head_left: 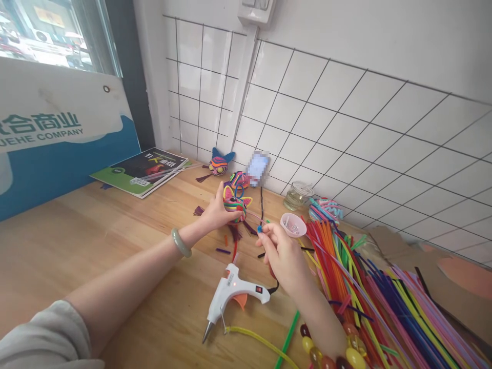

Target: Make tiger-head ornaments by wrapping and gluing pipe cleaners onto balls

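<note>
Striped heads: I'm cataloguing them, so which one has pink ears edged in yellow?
The held head, gripped by the left hand; the leftmost head has blue ears instead.

On the board at far left, we are reading "UEHE COMPANY" in Latin capitals, its start running off the left edge. Above it we are noting "合商业", following a cut-off character. On the dark cover of the booklet before it, we are finding large characters, too unclear to transcribe. On the white glue gun, nearer, we are observing a small label, illegible.
</note>
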A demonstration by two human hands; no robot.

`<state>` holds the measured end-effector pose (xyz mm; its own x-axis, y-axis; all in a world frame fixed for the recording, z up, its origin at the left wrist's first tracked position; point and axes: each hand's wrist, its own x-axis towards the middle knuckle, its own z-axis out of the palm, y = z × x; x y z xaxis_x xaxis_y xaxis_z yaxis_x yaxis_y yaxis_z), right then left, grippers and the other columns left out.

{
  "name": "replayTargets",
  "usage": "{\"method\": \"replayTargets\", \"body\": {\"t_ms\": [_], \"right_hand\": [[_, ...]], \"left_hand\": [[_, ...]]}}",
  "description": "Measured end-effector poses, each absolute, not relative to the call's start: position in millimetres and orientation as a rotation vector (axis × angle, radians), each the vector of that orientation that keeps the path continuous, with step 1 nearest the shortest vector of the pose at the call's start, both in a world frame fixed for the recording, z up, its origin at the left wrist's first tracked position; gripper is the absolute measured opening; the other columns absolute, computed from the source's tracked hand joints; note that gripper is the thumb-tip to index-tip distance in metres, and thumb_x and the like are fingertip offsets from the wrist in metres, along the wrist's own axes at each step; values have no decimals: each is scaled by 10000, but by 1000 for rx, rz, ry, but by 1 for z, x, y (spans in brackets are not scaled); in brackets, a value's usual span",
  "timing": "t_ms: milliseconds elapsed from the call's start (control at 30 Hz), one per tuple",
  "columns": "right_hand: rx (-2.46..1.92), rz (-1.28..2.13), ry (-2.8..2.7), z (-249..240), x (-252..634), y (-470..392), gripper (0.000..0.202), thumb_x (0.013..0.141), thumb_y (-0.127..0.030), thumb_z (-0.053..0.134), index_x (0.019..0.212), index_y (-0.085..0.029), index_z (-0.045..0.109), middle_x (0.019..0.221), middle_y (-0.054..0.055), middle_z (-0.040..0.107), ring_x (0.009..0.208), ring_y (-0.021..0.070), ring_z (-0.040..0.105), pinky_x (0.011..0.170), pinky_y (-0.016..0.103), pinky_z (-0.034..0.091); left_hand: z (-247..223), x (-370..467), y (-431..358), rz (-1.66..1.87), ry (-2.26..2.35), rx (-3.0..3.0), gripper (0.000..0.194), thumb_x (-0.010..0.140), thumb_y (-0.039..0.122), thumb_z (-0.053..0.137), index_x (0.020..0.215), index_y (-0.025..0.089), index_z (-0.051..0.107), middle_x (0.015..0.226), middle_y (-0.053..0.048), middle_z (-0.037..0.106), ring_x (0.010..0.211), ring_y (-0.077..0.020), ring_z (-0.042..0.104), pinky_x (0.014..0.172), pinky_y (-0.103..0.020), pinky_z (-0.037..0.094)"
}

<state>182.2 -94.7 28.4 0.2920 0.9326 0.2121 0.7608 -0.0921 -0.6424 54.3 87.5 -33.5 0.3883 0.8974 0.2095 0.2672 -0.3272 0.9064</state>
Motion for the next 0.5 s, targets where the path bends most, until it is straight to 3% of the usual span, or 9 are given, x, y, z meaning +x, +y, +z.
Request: {"method": "replayTargets", "body": {"t_ms": [133,400,500], "right_hand": [[-1913,306,-1568,28,182,-94,147,964,-318,415,930,-220,518,686,-14,686,406,114,549,491,251,423],[-1857,159,-1591,37,181,-97,171,933,-249,426,1034,-207,556,827,30,733,490,136,614,571,276,486],[-1852,169,-1566,43,177,-101,172,948,-270,423,1014,-207,568,791,24,735,470,135,598,570,276,483]], "left_hand": [[-30,55,81,909,977,1762,1301,556,423,860,1576,154,98,1476,-219,440,1378,-341,426,1122,-463,342],[-14,60,70,902,724,1261,1334,608,314,881,1563,219,-45,1239,-136,655,1169,-265,633,1059,-476,446],[3,60,56,914,580,1074,1243,636,272,880,1541,279,27,1250,-116,647,1078,-238,682,983,-453,520]]}}
